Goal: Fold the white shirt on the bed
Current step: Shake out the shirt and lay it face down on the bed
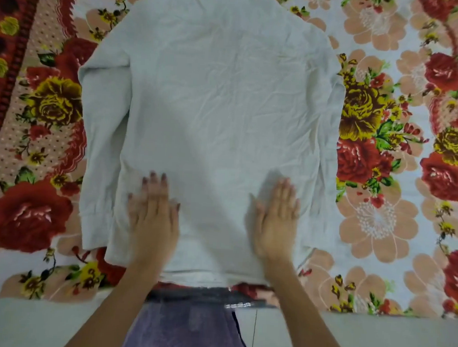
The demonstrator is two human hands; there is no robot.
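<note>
The white shirt (pixel 213 98) lies spread flat on the bed, back side up, collar at the far end and hem at the near edge. Its sleeves lie along both sides of the body. My left hand (pixel 154 212) rests flat, palm down, on the lower left part of the shirt, fingers spread and blurred. Flat on the lower right part, close to the hem, rests my right hand (pixel 276 218). Neither hand holds any cloth.
A floral bedsheet (pixel 384 128) with red and yellow roses covers the bed under the shirt. The bed's near edge (pixel 43 296) runs across the bottom, with pale floor (pixel 28 327) below it. My purple garment (pixel 188 330) shows between my forearms.
</note>
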